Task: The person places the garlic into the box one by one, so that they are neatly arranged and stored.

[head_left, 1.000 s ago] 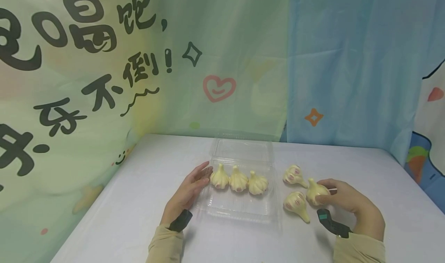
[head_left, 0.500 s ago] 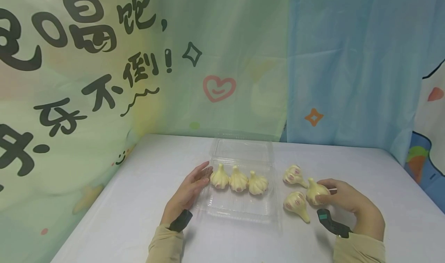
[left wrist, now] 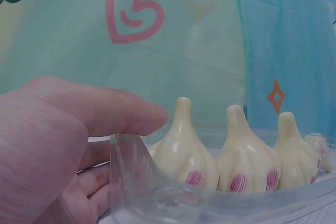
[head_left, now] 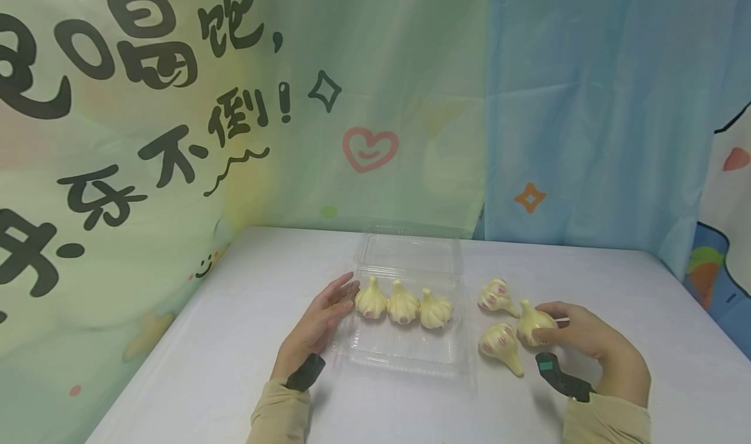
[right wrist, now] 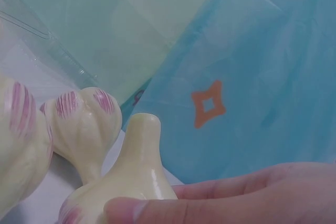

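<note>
My right hand (head_left: 581,333) pinches a cream garlic bulb (head_left: 530,325) between thumb and fingers. The bulb stands stem up, and the right wrist view shows the thumb across its lower body. Two more garlic bulbs lie just left of it, a back one (head_left: 495,295) and a front one (head_left: 500,346), pink-streaked. Against the left side of a clear plastic container (head_left: 405,360) rests my left hand (head_left: 317,320), its fingers outside the wall and the thumb over the rim in the left wrist view. Three garlic bulbs (head_left: 402,304) stand in a row inside.
The container's clear lid (head_left: 407,253) lies folded back toward the rear of the white table (head_left: 193,379). Behind the table hang a printed green curtain (head_left: 375,92) and a blue curtain (head_left: 592,105).
</note>
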Tool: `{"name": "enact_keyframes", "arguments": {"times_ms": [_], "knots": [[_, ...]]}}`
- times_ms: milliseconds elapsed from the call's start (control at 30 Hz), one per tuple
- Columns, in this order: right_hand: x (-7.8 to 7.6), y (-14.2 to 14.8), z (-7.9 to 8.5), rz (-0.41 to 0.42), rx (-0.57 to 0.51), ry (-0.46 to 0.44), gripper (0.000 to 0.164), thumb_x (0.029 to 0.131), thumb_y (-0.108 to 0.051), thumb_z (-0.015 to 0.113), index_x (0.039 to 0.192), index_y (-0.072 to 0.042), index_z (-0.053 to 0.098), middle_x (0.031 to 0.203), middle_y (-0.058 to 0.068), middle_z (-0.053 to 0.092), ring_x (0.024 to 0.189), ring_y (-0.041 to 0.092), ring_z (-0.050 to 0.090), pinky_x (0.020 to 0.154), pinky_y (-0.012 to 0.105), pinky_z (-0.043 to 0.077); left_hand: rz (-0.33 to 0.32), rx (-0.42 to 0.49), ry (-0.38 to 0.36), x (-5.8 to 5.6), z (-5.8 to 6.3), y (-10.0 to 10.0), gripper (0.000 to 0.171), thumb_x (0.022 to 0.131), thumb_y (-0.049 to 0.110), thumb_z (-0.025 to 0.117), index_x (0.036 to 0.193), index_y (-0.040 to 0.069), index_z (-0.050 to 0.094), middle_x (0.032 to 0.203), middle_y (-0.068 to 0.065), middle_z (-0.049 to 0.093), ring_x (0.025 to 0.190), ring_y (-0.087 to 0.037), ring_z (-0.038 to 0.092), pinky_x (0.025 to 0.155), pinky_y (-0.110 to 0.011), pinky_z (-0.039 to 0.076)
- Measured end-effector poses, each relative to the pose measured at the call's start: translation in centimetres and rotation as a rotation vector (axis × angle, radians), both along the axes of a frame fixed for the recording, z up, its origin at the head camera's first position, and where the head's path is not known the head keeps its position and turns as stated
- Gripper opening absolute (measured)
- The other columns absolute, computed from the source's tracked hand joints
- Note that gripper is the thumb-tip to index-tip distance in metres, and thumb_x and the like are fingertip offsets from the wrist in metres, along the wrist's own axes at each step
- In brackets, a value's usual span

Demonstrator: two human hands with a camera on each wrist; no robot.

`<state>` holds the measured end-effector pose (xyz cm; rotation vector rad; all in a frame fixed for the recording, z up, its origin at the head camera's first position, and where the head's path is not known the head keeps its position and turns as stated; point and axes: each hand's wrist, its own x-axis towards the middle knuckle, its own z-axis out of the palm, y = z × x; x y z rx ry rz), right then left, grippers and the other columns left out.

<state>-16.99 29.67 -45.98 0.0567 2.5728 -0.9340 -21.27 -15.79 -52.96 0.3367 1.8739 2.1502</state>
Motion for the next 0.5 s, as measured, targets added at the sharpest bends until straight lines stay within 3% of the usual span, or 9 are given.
{"name": "enact_keyframes", "arguments": {"times_ms": [500], "knots": [[0.04,0.05,0.08,0.014,-0.019,0.022,0.075,0.083,-0.045,0.068,0.135,0.003,0.045,0.138,0.032,0.042,0.118,0.048,0.049,0.085,0.059,0.046,-0.018,0.009,0.007,0.03,0.01,-0.11,0.059,0.094,0.004,0.05,0.148,0.015,0.03,0.153,-0.014,0.032,0.144,-0.026,0.028,0.119,-0.045,0.017]]}}
